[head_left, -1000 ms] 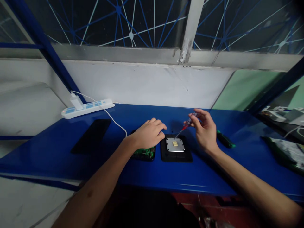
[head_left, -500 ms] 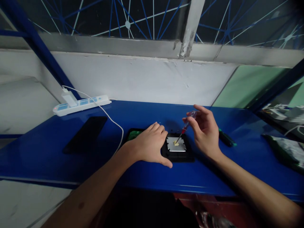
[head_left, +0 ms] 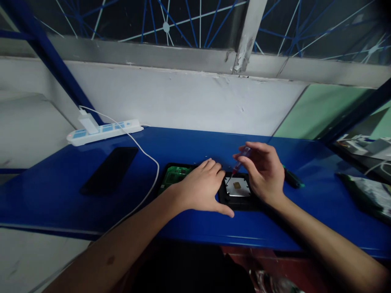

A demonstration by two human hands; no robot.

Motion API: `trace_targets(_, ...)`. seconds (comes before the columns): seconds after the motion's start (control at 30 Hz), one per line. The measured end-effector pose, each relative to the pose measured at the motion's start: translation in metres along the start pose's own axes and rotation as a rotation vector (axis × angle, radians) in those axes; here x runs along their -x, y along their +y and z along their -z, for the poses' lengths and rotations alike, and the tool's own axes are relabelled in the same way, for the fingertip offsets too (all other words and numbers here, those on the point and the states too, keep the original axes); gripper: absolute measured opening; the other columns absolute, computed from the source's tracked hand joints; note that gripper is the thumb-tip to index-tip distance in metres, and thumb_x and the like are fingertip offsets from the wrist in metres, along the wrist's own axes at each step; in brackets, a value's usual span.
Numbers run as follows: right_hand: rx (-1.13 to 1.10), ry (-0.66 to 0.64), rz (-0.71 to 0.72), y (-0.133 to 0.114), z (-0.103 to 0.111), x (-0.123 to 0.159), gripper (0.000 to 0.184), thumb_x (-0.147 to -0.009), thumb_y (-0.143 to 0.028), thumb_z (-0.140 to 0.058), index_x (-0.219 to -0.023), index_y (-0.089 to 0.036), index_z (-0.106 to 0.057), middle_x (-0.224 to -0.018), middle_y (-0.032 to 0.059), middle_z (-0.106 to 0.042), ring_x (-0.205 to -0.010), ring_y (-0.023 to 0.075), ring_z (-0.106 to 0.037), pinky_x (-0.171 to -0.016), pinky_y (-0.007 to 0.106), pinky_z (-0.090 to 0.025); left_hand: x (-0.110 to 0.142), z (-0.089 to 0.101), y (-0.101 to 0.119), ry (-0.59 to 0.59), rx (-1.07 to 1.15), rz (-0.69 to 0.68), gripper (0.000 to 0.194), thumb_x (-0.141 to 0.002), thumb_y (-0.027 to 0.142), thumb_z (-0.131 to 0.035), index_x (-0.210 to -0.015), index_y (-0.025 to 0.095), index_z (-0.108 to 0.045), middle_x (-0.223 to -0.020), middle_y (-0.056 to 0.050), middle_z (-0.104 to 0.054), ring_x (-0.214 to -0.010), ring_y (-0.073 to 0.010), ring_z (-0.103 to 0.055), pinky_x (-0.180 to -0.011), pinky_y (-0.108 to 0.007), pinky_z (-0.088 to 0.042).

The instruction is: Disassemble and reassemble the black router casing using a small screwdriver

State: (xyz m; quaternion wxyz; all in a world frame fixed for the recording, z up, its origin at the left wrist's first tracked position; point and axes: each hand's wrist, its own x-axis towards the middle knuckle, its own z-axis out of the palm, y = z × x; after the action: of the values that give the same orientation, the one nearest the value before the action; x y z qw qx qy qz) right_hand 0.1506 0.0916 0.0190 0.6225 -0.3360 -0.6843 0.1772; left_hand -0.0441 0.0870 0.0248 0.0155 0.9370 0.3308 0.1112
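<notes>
My right hand is closed round the clear purplish handle of a screwdriver with a red collar. The screwdriver leans down to the left, its tip at the left side of a silver metal plate. That plate, with a small yellowish square pad on it, sits in a black casing. Against the casing's left side rests my left hand, thumb stretched out along the near edge and fingers at the far side. Beneath its wrist, partly hidden, lies a black housing with a green circuit board.
A dark flat panel lies to the left. Behind it stands a white power strip with a white cable running forward. A green-and-black tool lies beyond my right hand, and a plastic bag at the far right.
The screwdriver tip has gone from the yellowish pad to the plate's left side. The casing has shifted right along with my left hand, which has come over from the circuit board and spread its thumb.
</notes>
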Motion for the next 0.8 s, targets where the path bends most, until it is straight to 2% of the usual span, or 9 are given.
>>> trace_targets(0.27, -0.007, 0.007, 0.010, 0.002, 0.001, -0.001, 0.035, -0.088, -0.018, -0.070, -0.120, -0.029, -0.060, -0.106, 0.0035, -0.067, -0.087, 0.0182, -0.075, -0.077, 0.035, -0.064, 0.000, 0.001, 0.000, 0.001, -0.023, -0.008, 0.100, -0.067, 0.090, -0.057, -0.123, 0.007, -0.060, -0.122, -0.019, -0.062, -0.122, -0.0409, -0.052, -0.113, -0.050, -0.030)
trace_targets(0.53, -0.027, -0.055, -0.006, -0.003, 0.001, -0.001, 0.033, -0.090, -0.017, -0.067, -0.120, -0.029, -0.060, -0.107, 0.0028, -0.067, -0.090, 0.0171, -0.074, -0.078, 0.033, -0.063, -0.001, 0.005, 0.000, -0.009, -0.001, -0.026, 0.096, -0.067, 0.088, -0.061, -0.119, 0.007, -0.062, -0.114, -0.017, -0.062, -0.111, -0.0353, -0.055, -0.108, -0.045, -0.034)
trace_targets(0.8, -0.058, -0.133, -0.036, -0.010, 0.006, -0.003, 0.029, -0.094, -0.016, -0.061, -0.120, -0.028, -0.059, -0.109, 0.0030, -0.071, -0.098, 0.0167, -0.071, -0.082, 0.033, -0.060, -0.002, 0.006, 0.000, -0.024, 0.008, -0.033, 0.094, -0.067, 0.087, -0.063, -0.119, 0.008, -0.062, -0.113, -0.016, -0.062, -0.109, -0.0346, -0.055, -0.106, -0.045, -0.036)
